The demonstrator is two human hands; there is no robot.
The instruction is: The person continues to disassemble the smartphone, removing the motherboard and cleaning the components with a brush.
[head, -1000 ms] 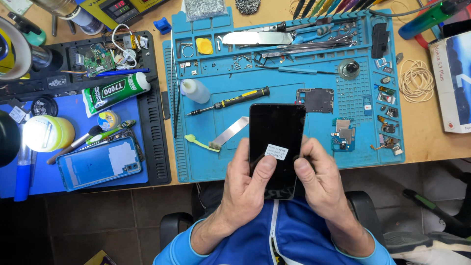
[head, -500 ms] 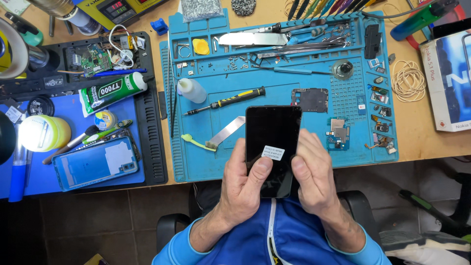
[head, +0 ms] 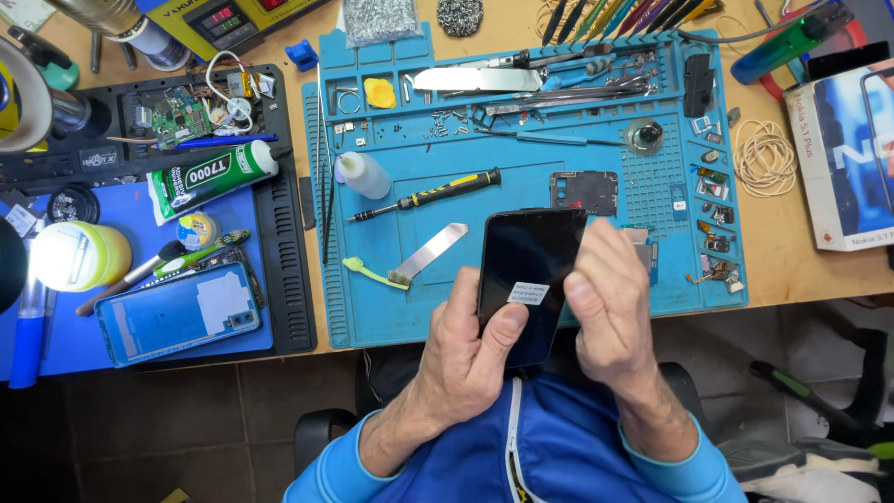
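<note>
I hold a black smartphone (head: 526, 265) upright over the near edge of a blue repair mat (head: 410, 307). A small white sticker (head: 528, 293) sits low on its dark glass. My left hand (head: 466, 359) grips the phone's lower left side, thumb pressed just beside the sticker. My right hand (head: 605, 307) wraps the right edge, fingers raised along the side and covering that edge.
On the mat lie a yellow-handled screwdriver (head: 428, 195), metal pry tool (head: 433, 250), green brush (head: 372, 274), small white bottle (head: 363, 174), tweezers, screws and small parts. Left: a blue phone back cover (head: 177, 312), glue tube (head: 209, 177), circuit board. A boxed phone (head: 843, 158) sits right.
My right hand has slid up along the phone's right edge, its fingers now higher. The phone stays in both hands, tilted slightly.
</note>
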